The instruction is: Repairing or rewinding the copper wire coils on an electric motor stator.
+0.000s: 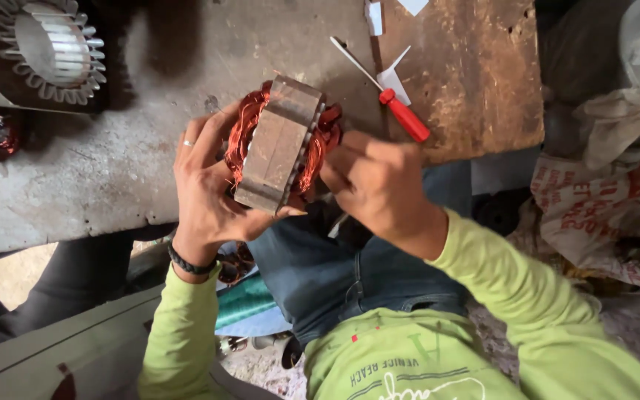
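The left hand [205, 189] is wrapped around a grey stator core [279, 144] with copper windings [242, 130], held above the edge of the table [112, 170]. The right hand [375, 181] is closed at the core's right side, fingers pinched on the windings. A red-handled screwdriver [403, 115] lies on the table nearby. A white printed sack [594, 207] with red lettering sits at right.

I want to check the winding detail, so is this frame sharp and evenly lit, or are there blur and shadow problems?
Head view: soft daylight, no glare; the stator with copper windings is fairly sharp; the right hand is slightly motion-blurred; the left hand is clear; dark shadow at top left; edges bend from the wide lens.
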